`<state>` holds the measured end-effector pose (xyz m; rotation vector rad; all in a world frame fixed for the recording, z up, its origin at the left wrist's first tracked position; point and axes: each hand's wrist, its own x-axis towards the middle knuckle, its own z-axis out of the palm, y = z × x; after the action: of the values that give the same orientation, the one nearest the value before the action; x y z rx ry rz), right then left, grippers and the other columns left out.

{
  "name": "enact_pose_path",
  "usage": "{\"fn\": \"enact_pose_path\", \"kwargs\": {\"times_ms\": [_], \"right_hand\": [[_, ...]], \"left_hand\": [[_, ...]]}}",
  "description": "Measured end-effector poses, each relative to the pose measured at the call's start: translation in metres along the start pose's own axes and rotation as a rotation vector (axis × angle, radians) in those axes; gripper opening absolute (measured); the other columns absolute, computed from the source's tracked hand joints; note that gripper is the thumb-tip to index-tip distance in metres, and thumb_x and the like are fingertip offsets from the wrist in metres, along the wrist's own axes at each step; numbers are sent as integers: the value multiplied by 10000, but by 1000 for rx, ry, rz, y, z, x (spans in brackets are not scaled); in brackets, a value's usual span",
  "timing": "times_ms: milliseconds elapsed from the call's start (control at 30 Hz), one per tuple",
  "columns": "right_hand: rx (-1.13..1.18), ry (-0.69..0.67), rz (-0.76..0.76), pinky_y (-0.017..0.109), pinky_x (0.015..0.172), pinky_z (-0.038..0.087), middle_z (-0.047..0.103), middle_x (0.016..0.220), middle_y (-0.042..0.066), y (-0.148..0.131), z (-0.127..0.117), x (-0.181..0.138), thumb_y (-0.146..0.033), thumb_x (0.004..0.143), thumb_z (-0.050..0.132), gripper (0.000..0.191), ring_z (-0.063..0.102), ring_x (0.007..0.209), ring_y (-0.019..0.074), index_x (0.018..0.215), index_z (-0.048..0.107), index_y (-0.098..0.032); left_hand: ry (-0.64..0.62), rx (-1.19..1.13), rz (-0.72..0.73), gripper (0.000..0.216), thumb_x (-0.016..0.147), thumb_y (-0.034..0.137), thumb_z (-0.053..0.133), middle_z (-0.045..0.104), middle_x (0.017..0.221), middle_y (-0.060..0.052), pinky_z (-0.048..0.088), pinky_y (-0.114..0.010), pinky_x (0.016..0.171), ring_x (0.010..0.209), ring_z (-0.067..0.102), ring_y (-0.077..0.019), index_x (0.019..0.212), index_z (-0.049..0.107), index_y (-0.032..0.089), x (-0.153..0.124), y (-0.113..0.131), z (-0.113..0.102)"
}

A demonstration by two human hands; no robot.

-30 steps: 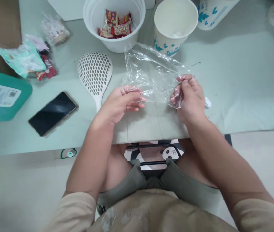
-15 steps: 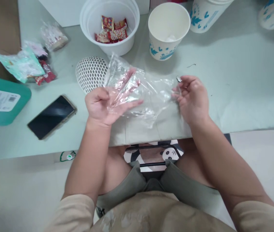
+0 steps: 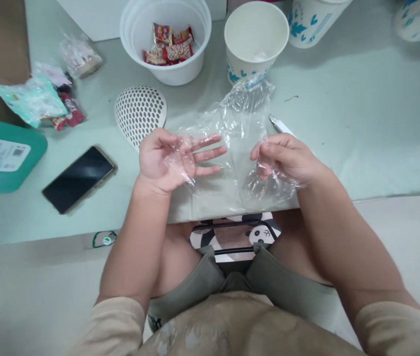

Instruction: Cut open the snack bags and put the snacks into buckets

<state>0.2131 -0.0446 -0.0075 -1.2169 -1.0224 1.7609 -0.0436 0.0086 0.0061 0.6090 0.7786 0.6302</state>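
Note:
My left hand (image 3: 168, 163) is turned palm up with its fingers stretched out, and one end of a crumpled clear plastic bag (image 3: 239, 118) lies across the palm. My right hand (image 3: 287, 158) has its fingers curled round the bag's other end, with the film wrapped over them. The bag hangs between both hands just above the pale green table (image 3: 361, 123), near its front edge. Behind the bag stand a white bowl (image 3: 135, 29) holding several red wrapped candies (image 3: 168, 44) and a paper cup with a blue pattern (image 3: 232, 49).
A white perforated scoop (image 3: 139, 111) lies left of the bag, and a dark phone (image 3: 79, 178) beside it. A teal box (image 3: 2, 153) and loose snack packets (image 3: 31, 96) sit at far left. A small white-and-metal tool (image 3: 280, 126) lies behind my right hand. More patterned cups (image 3: 313, 20) stand at the back.
The bag was flat on the table, then lifted and crumpled. My left hand has turned palm up and spread its fingers. My right hand has dropped lower and closed on the film.

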Motion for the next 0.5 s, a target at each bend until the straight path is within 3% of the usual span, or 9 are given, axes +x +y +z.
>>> {"fn": "enact_pose_path", "kwargs": {"times_ms": [100,200,333,500], "right_hand": [[0,187,-106,283,468,454,526,507,-40,3,1,5,-595,797,817,390,534,439,120,771,691,-227],[64,391,-157,277,488,472,565,563,-33,5,4,10,-529,862,757,297,568,485,125,824,676,-246],[60,446,-96,253,477,457,592,597,-32,6,9,12,-428,851,752,212,552,488,106,823,666,-236],[3,392,-76,274,465,457,603,606,-23,8,8,10,-396,838,758,196,535,458,105,794,677,-224]], "left_hand": [[96,-24,95,481,836,687,562,749,1348,-101,653,-479,900,1391,618,-377,903,683,226,-2,0,10],[130,30,102,622,871,766,512,724,1396,-103,649,-416,906,1405,619,-347,1104,694,219,-1,-5,20],[162,126,52,383,858,505,695,805,1198,-93,650,-299,772,1128,772,-271,1084,726,197,6,-13,23],[235,263,53,293,804,434,748,807,877,-81,590,-238,604,772,783,-196,927,731,169,10,-13,17]]}}
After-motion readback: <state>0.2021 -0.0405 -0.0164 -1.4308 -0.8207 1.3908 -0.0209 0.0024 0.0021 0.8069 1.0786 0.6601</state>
